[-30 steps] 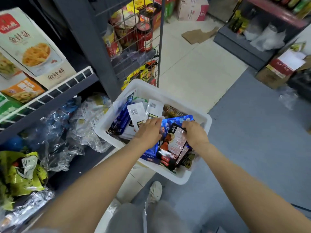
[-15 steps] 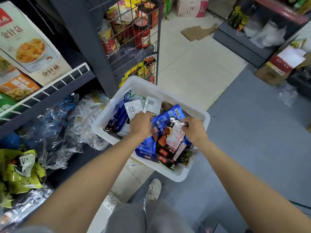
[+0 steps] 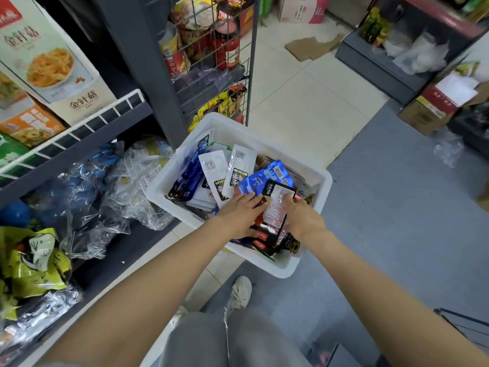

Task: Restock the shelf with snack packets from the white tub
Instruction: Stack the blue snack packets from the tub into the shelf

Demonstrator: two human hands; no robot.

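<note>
- White tub (image 3: 315, 181), plain plastic.
- Blue packet (image 3: 264, 178) with a white barcode patch.
- Black packet (image 3: 276, 207), red print near its lower end.
- White sachets (image 3: 239, 165) with black labels.
- Yellow-green bags (image 3: 31, 263) on the near left shelf, black markings.
- Grey floor mat (image 3: 397, 221) on the right; cream tiles (image 3: 299, 102) beyond.

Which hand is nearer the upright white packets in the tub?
Left. The left hand lies just below the white packets, fingertips almost touching; the right hand sits farther right, on the black packet.

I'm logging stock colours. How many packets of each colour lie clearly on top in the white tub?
White packets: 2
Bright blue packet: 1
Black-and-red packet: 1
Total: 4; the dark blue packets at the tub's left overlap too much to count.
</note>
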